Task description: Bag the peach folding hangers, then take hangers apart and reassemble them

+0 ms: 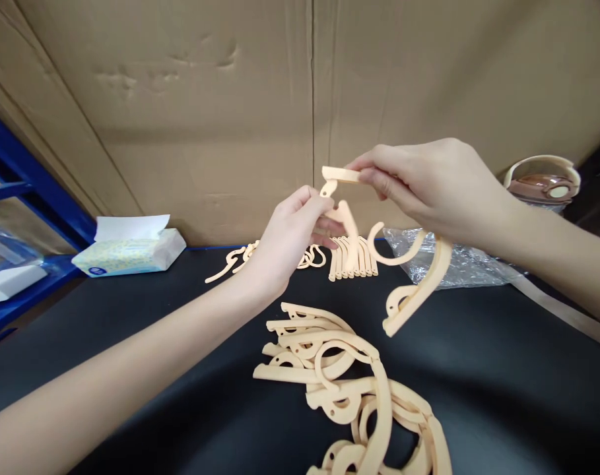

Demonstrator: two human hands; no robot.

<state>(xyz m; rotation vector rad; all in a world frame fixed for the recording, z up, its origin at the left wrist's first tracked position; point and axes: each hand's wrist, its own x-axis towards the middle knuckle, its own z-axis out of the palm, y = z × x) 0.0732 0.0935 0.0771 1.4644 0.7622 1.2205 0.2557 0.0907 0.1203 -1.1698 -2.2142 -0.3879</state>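
Observation:
My left hand (302,221) pinches a beige plastic hanger piece near its small holed end. Another curved part (350,237) extends below those fingers; whether it joins the held piece is hidden. My right hand (418,171) has thumb and fingers closed on a straight beige hanger arm (342,174), whose end meets the piece at the left fingertips. Beneath the right wrist shows a folding hanger (431,277) with an open hook; the wrist covers its upper part, so I cannot tell whether it is held. Several folding hangers (373,349) lie piled on the black table in front.
Behind the hands lie a row of curved arms (352,257) and loose hooks (230,264). A clear plastic bag (458,264) is at right, near a lidded bottle (542,181). A tissue pack (131,254) sits left by a blue frame (27,178). Cardboard (205,119) stands behind.

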